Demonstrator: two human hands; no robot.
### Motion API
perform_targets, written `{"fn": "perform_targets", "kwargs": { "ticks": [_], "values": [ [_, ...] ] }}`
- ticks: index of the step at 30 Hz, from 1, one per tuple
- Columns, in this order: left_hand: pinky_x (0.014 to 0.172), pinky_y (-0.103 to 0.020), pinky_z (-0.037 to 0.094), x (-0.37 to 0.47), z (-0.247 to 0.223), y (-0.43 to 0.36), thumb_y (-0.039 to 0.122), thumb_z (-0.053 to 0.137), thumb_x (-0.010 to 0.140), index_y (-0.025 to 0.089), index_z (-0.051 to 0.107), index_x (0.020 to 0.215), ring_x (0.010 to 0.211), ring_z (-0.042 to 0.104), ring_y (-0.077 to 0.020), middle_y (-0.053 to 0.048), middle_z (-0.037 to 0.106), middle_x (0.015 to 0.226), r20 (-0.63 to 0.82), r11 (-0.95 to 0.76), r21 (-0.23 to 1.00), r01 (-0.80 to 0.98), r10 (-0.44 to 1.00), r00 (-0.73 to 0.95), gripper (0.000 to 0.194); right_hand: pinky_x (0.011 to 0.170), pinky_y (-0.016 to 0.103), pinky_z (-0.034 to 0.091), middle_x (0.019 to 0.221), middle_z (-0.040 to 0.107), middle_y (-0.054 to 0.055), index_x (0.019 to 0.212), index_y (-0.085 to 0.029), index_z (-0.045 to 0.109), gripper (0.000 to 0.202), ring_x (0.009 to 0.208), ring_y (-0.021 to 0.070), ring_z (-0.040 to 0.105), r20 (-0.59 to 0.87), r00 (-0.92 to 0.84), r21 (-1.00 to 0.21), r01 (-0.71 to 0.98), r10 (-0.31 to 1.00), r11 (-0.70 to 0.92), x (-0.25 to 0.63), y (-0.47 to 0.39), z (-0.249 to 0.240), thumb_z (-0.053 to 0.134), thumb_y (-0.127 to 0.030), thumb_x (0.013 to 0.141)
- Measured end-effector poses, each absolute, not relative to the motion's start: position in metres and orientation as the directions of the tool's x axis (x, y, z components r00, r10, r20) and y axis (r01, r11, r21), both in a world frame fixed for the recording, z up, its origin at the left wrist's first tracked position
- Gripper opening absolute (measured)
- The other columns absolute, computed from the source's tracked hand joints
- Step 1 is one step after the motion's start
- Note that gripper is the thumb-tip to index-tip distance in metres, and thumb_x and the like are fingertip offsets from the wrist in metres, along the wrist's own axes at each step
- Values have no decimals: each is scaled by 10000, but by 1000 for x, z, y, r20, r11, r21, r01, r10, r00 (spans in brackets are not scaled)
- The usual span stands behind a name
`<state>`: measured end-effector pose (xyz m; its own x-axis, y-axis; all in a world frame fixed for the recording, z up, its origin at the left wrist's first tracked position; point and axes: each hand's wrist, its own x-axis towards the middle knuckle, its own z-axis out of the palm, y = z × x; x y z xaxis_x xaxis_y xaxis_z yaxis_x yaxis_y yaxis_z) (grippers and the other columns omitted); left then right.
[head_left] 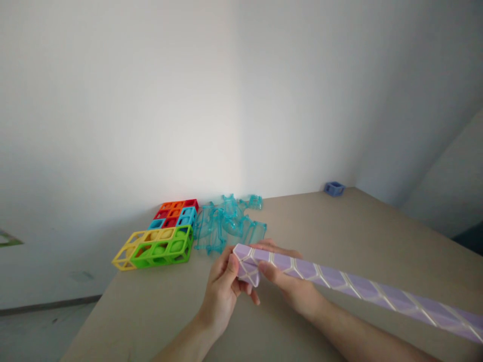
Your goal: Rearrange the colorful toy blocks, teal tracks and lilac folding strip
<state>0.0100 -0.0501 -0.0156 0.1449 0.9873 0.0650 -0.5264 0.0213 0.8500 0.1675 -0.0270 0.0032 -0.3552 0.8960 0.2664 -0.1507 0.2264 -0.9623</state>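
A long purple snake cube puzzle (332,276) with white-edged wedge segments stretches from the middle of the view past the right edge. Its near end is folded over into a short bent piece. My left hand (222,281) grips that folded end, thumb on its left side. My right hand (287,281) is closed round the straight part just beside the bend, thumb on the near face and fingers behind. Both hands hold the puzzle above the table, and its far right end lies outside the picture.
Colourful open-frame cubes (162,246) holding balls stand at the left of the table (158,311). Transparent turquoise track pieces (222,223) lie beside them near the wall. A small blue frame block (334,189) sits at the back right corner.
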Motion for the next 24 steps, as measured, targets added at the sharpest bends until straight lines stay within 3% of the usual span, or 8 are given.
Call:
{"fn": "perform_targets", "kwargs": {
  "ticks": [6, 10, 13, 19, 22, 24],
  "values": [
    [487, -214, 504, 14, -18, -53, 437, 485, 919, 179, 538, 985, 546, 546, -87, 3, 584, 727, 138, -106, 927, -359, 988, 66, 271, 661, 347, 529, 948, 673, 83, 1001, -205, 710, 305, 729, 217, 643, 233, -337, -968, -171, 912, 185, 165, -29, 4, 649, -416, 790],
    [499, -218, 497, 13, -19, -53, 420, 470, 928, 176, 511, 1014, 585, 602, -105, -50, 638, 872, 181, -179, 972, -155, 983, 0, 262, 668, 338, 524, 981, 668, 76, 979, -237, 710, 272, 787, 227, 629, 219, -302, -969, -175, 928, 172, 161, -31, -1, 626, -424, 800],
    [527, -227, 501, 12, -19, -52, 410, 479, 926, 185, 499, 1045, 608, 627, -118, -58, 656, 904, 201, -200, 975, -100, 980, -3, 255, 624, 336, 514, 849, 670, 47, 948, -264, 704, 245, 694, 209, 596, 171, -266, -962, -252, 949, 103, 155, -32, -6, 637, -425, 775],
    [547, -228, 494, 12, -19, -50, 387, 519, 911, 192, 516, 1048, 600, 625, -112, -57, 666, 925, 212, -212, 973, -96, 977, -12, 238, 603, 344, 501, 739, 662, 17, 927, -255, 706, 191, 608, 187, 571, 146, -239, -927, -372, 960, 48, 153, -30, -10, 661, -367, 780],
    [535, -224, 485, 11, -21, -48, 384, 508, 918, 188, 541, 1030, 600, 604, -107, -50, 654, 905, 206, -195, 963, -185, 977, 45, 228, 691, 348, 517, 880, 684, 45, 975, -231, 713, 228, 717, 197, 614, 173, -261, -947, -309, 950, 87, 156, -30, -6, 678, -351, 784],
    [529, -221, 479, 11, -22, -48, 379, 505, 920, 181, 568, 1011, 611, 588, -108, -44, 641, 873, 208, -180, 952, -248, 974, 94, 226, 667, 336, 529, 985, 672, 66, 1003, -213, 710, 268, 745, 198, 628, 169, -289, -958, -275, 942, 87, 156, -32, -2, 692, -353, 775]
  ]
}}
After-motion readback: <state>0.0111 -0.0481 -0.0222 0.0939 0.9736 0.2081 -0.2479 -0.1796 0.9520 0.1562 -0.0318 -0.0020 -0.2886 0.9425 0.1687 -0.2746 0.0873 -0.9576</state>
